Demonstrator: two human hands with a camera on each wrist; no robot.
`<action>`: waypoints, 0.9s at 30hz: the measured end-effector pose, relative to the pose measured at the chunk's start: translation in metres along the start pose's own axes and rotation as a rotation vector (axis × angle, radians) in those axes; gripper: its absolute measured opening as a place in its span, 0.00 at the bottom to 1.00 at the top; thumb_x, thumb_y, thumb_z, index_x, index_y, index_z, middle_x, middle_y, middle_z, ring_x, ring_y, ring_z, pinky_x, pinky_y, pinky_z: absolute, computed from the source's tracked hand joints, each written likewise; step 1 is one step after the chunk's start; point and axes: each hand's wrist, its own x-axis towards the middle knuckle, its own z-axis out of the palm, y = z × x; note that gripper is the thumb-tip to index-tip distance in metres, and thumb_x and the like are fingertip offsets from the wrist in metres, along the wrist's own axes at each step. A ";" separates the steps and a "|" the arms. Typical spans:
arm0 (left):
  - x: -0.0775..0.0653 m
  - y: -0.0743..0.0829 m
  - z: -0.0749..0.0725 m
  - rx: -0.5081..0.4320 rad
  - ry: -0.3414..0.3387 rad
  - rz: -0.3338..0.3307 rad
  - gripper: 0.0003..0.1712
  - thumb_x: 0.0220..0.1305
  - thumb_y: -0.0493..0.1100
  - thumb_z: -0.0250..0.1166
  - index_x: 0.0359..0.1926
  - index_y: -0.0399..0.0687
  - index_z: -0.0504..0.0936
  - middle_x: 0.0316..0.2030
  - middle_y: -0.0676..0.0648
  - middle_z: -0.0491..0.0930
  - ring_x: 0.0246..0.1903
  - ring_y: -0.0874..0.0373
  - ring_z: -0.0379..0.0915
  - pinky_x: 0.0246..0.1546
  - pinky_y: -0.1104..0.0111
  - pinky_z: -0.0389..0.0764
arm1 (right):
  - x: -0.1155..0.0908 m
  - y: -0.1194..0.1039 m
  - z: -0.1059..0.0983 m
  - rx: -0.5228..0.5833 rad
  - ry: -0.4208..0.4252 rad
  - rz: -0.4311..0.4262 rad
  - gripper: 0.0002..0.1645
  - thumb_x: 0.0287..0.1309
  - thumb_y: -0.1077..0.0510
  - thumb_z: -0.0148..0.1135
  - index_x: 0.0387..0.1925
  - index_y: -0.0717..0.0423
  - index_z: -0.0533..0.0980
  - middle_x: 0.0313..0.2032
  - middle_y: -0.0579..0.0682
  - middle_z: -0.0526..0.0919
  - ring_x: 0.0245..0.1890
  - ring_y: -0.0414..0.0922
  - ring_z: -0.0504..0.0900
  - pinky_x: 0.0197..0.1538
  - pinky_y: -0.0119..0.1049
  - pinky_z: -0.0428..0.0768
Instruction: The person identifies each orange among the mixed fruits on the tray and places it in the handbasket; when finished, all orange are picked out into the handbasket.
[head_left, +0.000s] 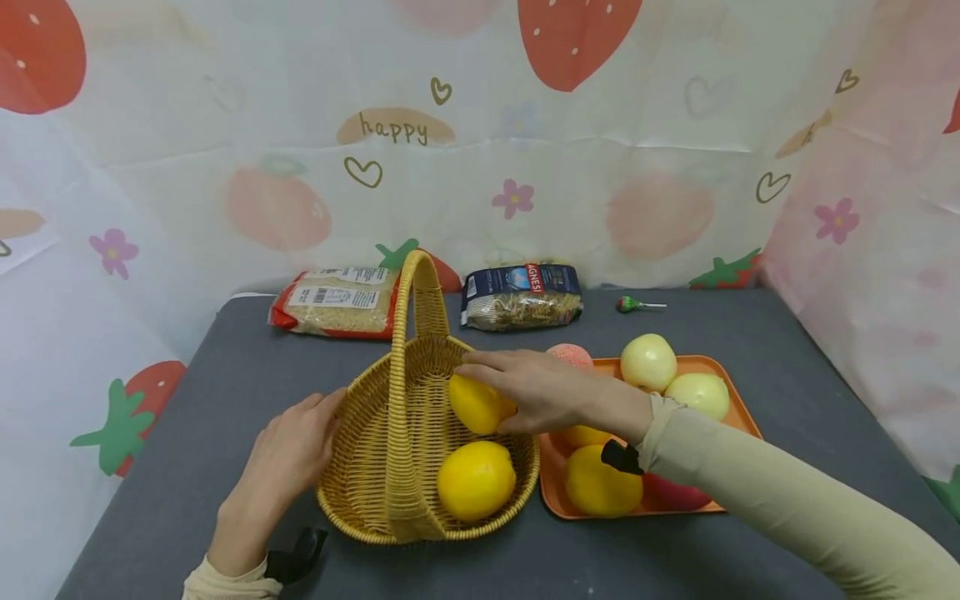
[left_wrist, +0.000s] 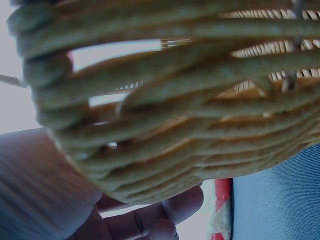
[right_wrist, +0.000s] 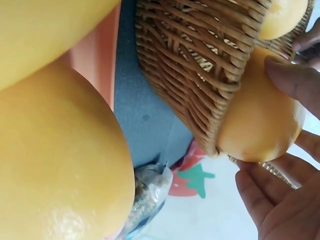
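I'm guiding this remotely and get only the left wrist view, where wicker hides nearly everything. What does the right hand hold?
Observer: The right hand holds a lemon.

Operator: Is anything lying in the wicker basket already?

Observer: Yes, a second lemon rests inside it.

Operator: And what is next to the basket, on the person's right?

Observer: An orange tray.

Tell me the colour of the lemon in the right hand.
The lemon is yellow, shown best in the head view.
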 end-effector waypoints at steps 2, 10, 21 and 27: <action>0.000 0.000 0.000 -0.001 -0.001 -0.001 0.22 0.68 0.36 0.59 0.62 0.38 0.75 0.40 0.39 0.81 0.32 0.50 0.78 0.33 0.52 0.81 | 0.001 0.000 0.002 -0.023 -0.010 -0.009 0.48 0.55 0.48 0.71 0.72 0.54 0.60 0.72 0.57 0.63 0.68 0.54 0.70 0.67 0.50 0.71; 0.000 -0.001 -0.001 -0.010 -0.001 0.000 0.22 0.68 0.36 0.59 0.62 0.38 0.75 0.41 0.39 0.81 0.30 0.53 0.75 0.31 0.54 0.81 | 0.003 -0.001 0.008 -0.084 -0.046 -0.024 0.48 0.54 0.44 0.71 0.72 0.54 0.61 0.71 0.56 0.66 0.69 0.53 0.69 0.68 0.53 0.68; -0.001 -0.001 -0.001 -0.005 0.025 0.016 0.22 0.67 0.36 0.60 0.62 0.39 0.75 0.39 0.40 0.81 0.29 0.53 0.75 0.29 0.55 0.80 | 0.004 -0.002 0.014 -0.099 -0.074 -0.034 0.48 0.54 0.44 0.71 0.71 0.55 0.62 0.70 0.56 0.66 0.67 0.53 0.71 0.67 0.52 0.69; -0.001 -0.001 -0.001 -0.007 0.019 0.017 0.22 0.68 0.36 0.59 0.61 0.38 0.75 0.39 0.40 0.81 0.28 0.54 0.74 0.29 0.56 0.80 | 0.007 -0.006 0.014 -0.140 -0.124 -0.007 0.46 0.57 0.44 0.68 0.72 0.52 0.61 0.71 0.56 0.64 0.67 0.54 0.71 0.66 0.51 0.70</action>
